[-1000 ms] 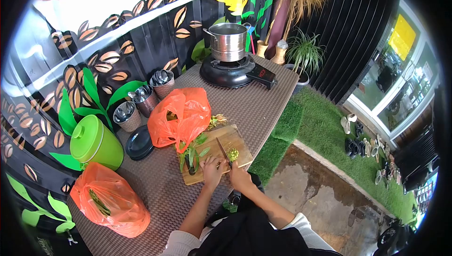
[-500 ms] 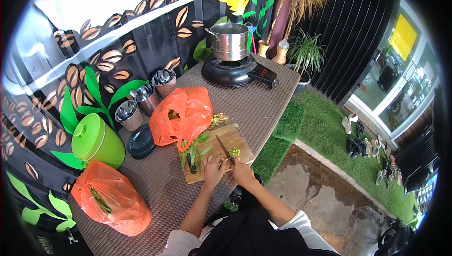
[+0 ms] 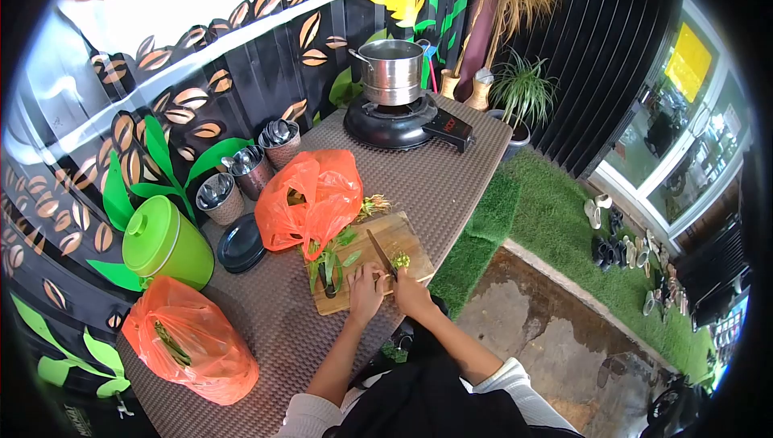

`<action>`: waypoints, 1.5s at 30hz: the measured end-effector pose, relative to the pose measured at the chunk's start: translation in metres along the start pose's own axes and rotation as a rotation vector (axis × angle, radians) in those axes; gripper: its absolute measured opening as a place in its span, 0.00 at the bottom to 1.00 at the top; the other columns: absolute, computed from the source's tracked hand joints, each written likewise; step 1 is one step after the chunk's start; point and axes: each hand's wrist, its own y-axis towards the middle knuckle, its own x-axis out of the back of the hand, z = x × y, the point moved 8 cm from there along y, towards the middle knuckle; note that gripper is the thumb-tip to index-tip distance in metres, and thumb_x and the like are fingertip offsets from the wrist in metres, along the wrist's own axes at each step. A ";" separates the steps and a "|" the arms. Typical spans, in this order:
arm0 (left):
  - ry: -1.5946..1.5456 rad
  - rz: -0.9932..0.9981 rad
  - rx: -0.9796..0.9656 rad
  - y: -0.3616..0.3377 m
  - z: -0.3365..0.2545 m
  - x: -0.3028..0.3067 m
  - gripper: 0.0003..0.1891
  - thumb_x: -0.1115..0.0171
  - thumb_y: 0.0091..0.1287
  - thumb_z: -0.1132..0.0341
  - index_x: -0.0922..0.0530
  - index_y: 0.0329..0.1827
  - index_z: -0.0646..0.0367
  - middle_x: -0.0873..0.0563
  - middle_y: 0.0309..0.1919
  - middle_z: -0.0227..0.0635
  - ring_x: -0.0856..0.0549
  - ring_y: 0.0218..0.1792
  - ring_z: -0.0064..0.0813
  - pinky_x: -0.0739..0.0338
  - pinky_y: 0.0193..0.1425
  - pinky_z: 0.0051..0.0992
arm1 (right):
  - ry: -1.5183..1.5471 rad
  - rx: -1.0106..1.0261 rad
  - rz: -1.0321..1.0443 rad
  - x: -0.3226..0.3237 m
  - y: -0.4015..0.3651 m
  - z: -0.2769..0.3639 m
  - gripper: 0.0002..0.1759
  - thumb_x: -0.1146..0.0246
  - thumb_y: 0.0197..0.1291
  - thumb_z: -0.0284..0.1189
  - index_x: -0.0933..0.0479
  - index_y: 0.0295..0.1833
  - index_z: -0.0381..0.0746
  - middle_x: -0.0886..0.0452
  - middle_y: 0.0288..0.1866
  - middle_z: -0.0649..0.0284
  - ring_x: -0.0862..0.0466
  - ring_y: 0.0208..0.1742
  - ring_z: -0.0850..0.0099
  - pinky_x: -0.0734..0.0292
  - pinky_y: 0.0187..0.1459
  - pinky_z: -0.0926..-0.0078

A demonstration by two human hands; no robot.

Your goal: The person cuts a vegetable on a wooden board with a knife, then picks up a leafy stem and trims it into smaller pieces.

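A wooden cutting board (image 3: pixel 405 235) lies near the table's front edge. Over its right part, my right hand (image 3: pixel 412 296) is closed round the handle of a knife (image 3: pixel 378 246), whose blade points away from me. My left hand (image 3: pixel 366 287) rests on the board just left of the knife, fingers bent and pressed down; whatever is under them is too small to make out. Chopped green pieces (image 3: pixel 400 260) sit in a small heap right of the blade. Leafy greens (image 3: pixel 328 267) lie on the board's left side, beside an orange plastic bag (image 3: pixel 314 196).
A pot (image 3: pixel 393 72) stands on a black portable stove (image 3: pixel 390 122) at the table's far end. Along the wall are cutlery cups (image 3: pixel 280 142), dark plates (image 3: pixel 241 243) and a green lidded bucket (image 3: pixel 167 241). Another orange bag (image 3: pixel 197 349) sits at the near left.
Almost nothing differs. The knife and my right hand have shifted very slightly to the left, and my left hand stays in about the same place.
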 end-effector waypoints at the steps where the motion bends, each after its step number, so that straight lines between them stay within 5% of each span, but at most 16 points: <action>1: 0.015 -0.008 -0.004 0.000 0.000 0.000 0.11 0.40 0.62 0.69 0.30 0.45 0.56 0.19 0.37 0.32 0.22 0.46 0.36 0.38 0.52 0.37 | -0.001 0.001 0.001 0.002 -0.004 0.002 0.14 0.50 0.65 0.33 0.39 0.49 0.33 0.19 0.32 0.39 0.17 0.38 0.42 0.22 0.38 0.47; 21: 0.039 -0.043 -0.027 0.000 0.001 0.000 0.08 0.39 0.60 0.71 0.30 0.37 0.57 0.23 0.31 0.32 0.24 0.38 0.38 0.38 0.47 0.37 | -0.068 -0.121 0.014 -0.020 -0.029 0.007 0.15 0.47 0.63 0.31 0.39 0.50 0.34 0.18 0.30 0.42 0.15 0.35 0.47 0.20 0.31 0.51; 29: -0.136 -0.140 0.030 0.003 0.005 0.008 0.10 0.34 0.57 0.70 0.29 0.32 0.58 0.19 0.27 0.33 0.23 0.35 0.38 0.35 0.44 0.35 | -0.074 -0.082 -0.043 -0.001 -0.016 -0.011 0.16 0.47 0.64 0.33 0.39 0.51 0.34 0.18 0.28 0.43 0.16 0.33 0.44 0.21 0.36 0.50; 33: -0.181 -0.137 0.127 0.005 0.019 -0.003 0.10 0.32 0.56 0.69 0.27 0.33 0.59 0.18 0.31 0.34 0.23 0.38 0.39 0.34 0.47 0.36 | -0.026 -0.063 0.000 -0.001 -0.012 -0.011 0.18 0.47 0.65 0.34 0.39 0.53 0.33 0.19 0.32 0.40 0.17 0.36 0.43 0.22 0.38 0.48; 38: -0.090 -0.173 -0.082 0.003 -0.008 0.018 0.12 0.31 0.55 0.69 0.21 0.41 0.57 0.18 0.38 0.37 0.25 0.45 0.38 0.33 0.52 0.38 | -0.024 -0.053 0.040 -0.001 -0.015 -0.007 0.19 0.48 0.65 0.34 0.40 0.55 0.32 0.20 0.35 0.38 0.18 0.39 0.41 0.23 0.40 0.46; 45: 0.062 -0.070 -0.038 -0.002 0.003 0.015 0.05 0.33 0.57 0.68 0.17 0.36 0.56 0.16 0.38 0.32 0.25 0.46 0.37 0.36 0.53 0.35 | -0.100 -0.052 0.048 0.000 -0.014 -0.003 0.18 0.44 0.60 0.27 0.40 0.52 0.32 0.18 0.35 0.41 0.15 0.38 0.47 0.19 0.37 0.54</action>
